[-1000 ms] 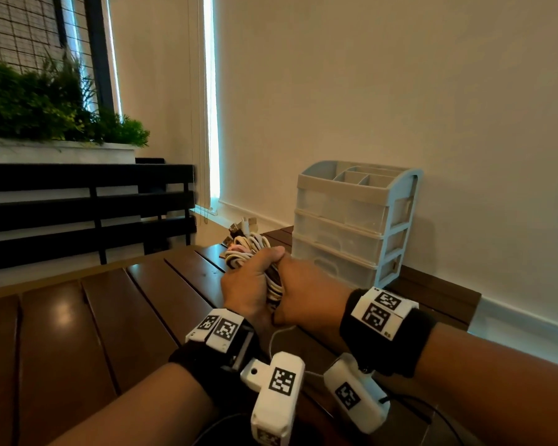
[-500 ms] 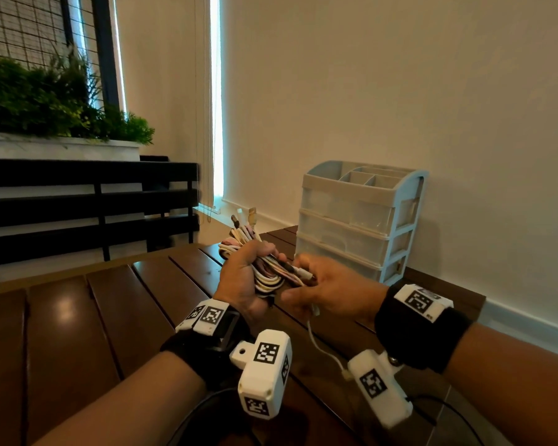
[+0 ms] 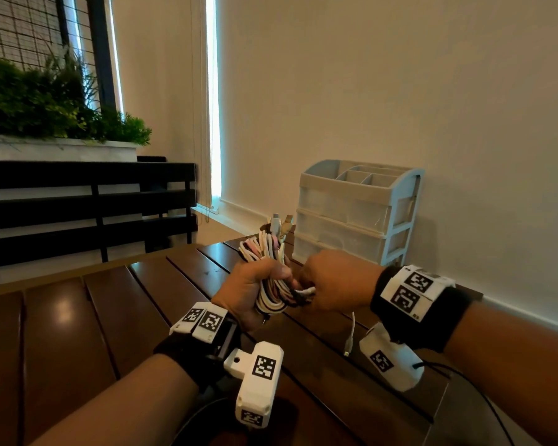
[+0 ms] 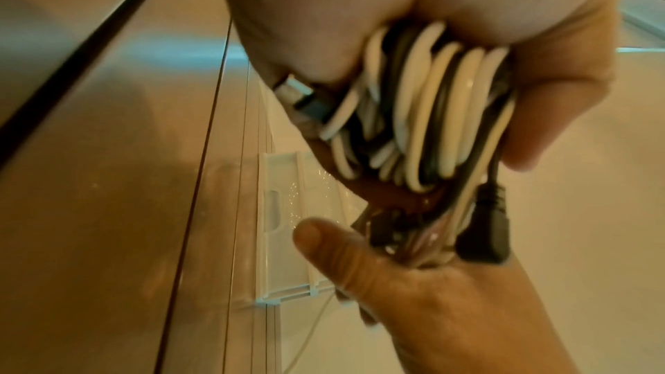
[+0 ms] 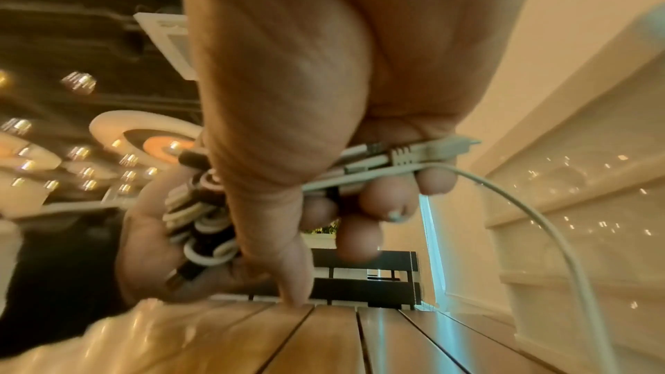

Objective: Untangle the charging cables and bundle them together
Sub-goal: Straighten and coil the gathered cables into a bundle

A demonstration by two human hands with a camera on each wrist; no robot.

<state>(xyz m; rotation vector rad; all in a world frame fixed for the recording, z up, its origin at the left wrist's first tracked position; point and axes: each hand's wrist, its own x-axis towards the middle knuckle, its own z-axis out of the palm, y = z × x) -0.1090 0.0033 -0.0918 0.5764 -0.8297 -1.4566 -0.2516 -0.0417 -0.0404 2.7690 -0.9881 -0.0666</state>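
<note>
A coiled bundle of white, black and pink charging cables (image 3: 271, 278) is held above the wooden table. My left hand (image 3: 252, 288) grips its middle, with loops (image 4: 431, 113) squeezed in the fist. Connector plugs (image 3: 281, 225) stick up from the top of the bundle. My right hand (image 3: 332, 284) sits close against the bundle's right side and pinches a white cable (image 5: 359, 178) and several plug ends (image 5: 424, 151) between thumb and fingers. The loose white tail (image 3: 351, 333) hangs from that hand down to the table.
A pale plastic drawer organiser (image 3: 355, 214) stands against the wall just behind the hands. The slatted wooden table (image 3: 110, 317) stretches left and toward me. A black bench (image 3: 87, 207) and a planter of greenery (image 3: 45, 104) lie beyond the table's far left edge.
My right hand has come back in against the bundle after pulling the white cable out to the right. The bundle is raised and more upright, plugs now pointing up.
</note>
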